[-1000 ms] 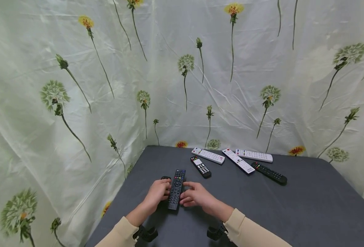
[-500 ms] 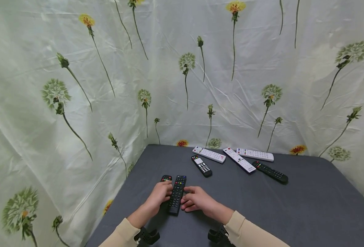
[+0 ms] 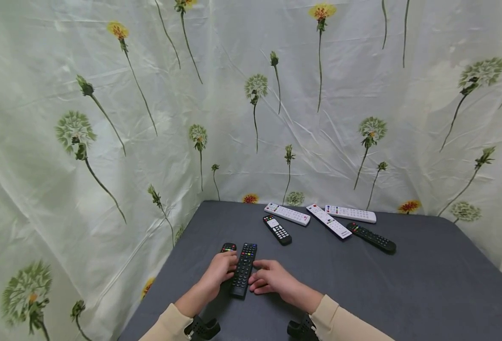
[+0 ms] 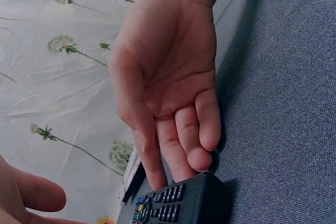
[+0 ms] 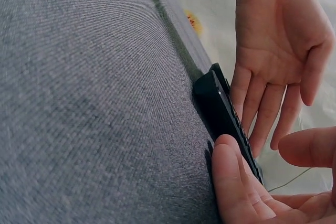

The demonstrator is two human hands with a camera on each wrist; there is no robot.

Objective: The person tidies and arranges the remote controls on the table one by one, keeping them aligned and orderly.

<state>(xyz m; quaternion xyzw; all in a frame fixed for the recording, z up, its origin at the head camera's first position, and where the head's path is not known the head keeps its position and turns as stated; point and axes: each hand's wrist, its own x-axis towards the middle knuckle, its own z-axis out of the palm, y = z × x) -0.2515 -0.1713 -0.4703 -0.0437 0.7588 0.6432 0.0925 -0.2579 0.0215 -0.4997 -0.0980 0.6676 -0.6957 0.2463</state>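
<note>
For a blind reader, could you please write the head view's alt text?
A person's left hand and right hand flank a black remote on a gray table. Another black remote peeks past the left hand; three white remotes and two black ones lie beyond.

- I see a long black remote (image 3: pixel 243 271) with red, green, yellow and blue keys.
- A shorter black remote (image 3: pixel 277 230) shows me white keys.
- White remotes (image 3: pixel 287 214).
- My tabletop (image 3: pixel 370 293) view: dark grey, finely flecked.
- Cream sleeves (image 3: pixel 346 321); black wrist gear (image 3: pixel 207 328).
- Whitish curtain (image 3: pixel 157 156), printed with green dandelions and yellow flowers.
</note>
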